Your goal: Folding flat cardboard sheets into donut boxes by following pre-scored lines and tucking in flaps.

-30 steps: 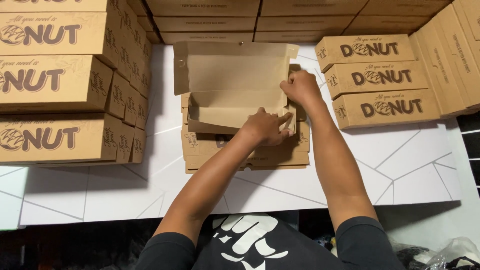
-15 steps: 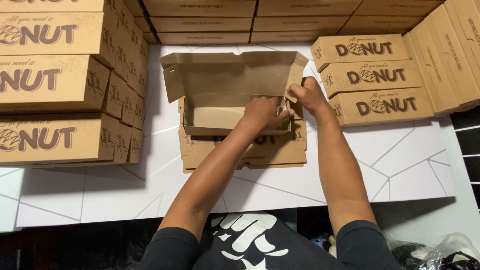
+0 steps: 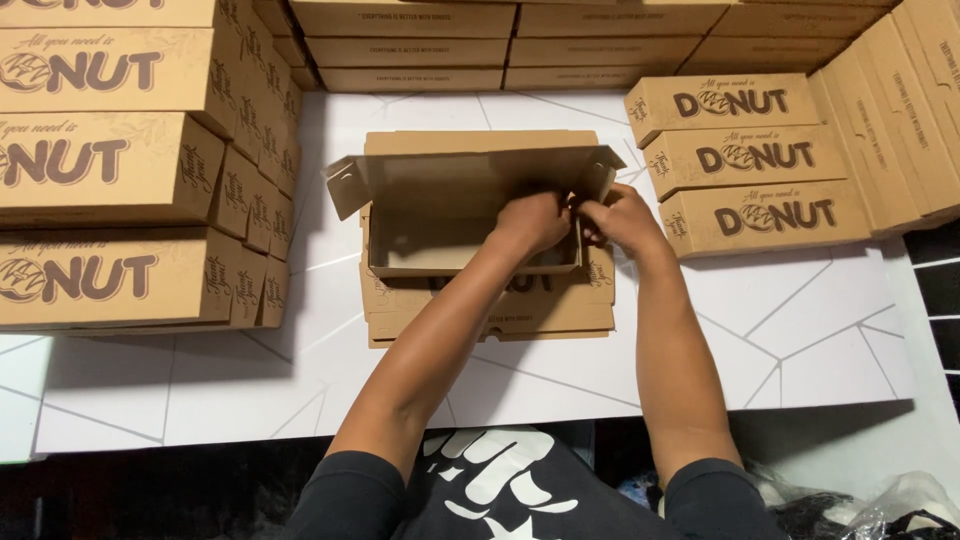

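A half-folded brown cardboard box [image 3: 440, 215] stands on a stack of flat unfolded box blanks [image 3: 530, 310] in the middle of the white table [image 3: 300, 370]. Its lid stands up at the back with side flaps sticking out. My left hand [image 3: 533, 220] reaches across and pinches the box's right side wall from the inside. My right hand [image 3: 625, 218] grips the same right wall and flap from the outside. Both hands meet at the box's right end.
Finished brown printed boxes are stacked high at the left [image 3: 110, 180], in a row along the back [image 3: 480, 45] and in a stack at the right [image 3: 760, 160]. The table's front edge lies close to my body.
The box's lid has been raised upright and its walls stood up. Both hands have moved together to the box's right end.
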